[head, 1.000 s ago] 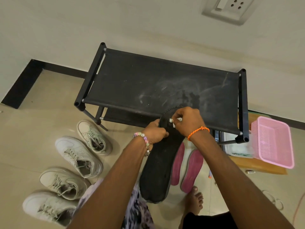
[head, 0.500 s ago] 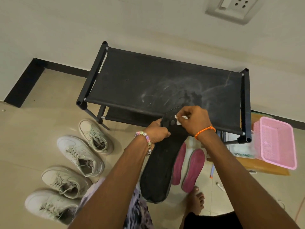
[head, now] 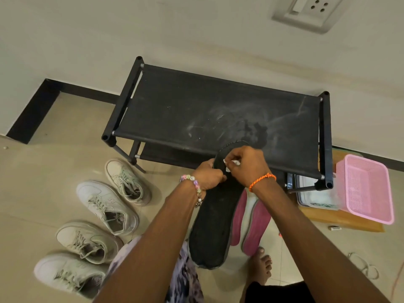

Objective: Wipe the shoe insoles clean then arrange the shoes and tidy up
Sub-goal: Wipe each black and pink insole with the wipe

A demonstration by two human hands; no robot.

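Observation:
A long black insole [head: 215, 217] hangs in the air in front of the black shoe rack [head: 196, 106]. My left hand [head: 208, 176] grips its left edge near the toe end. My right hand [head: 247, 165] pinches a small white wipe [head: 232, 164] and presses it on the toe end of the insole. Two pink insoles [head: 254, 228] lie on the floor below it, partly hidden by the black one. Several white sneakers [head: 107, 204] stand in a row on the floor at the left.
A pink plastic basket [head: 367, 189] sits on a wooden board [head: 341, 219] right of the rack, beside a grey tray [head: 314, 197]. My bare foot [head: 261, 267] is below the insoles. A wall socket [head: 308, 9] is above. Rubber bands [head: 367, 267] lie at the lower right.
My right hand with the wipe has shifted slightly right and back along the toe end of the black insole. My left hand keeps its grip.

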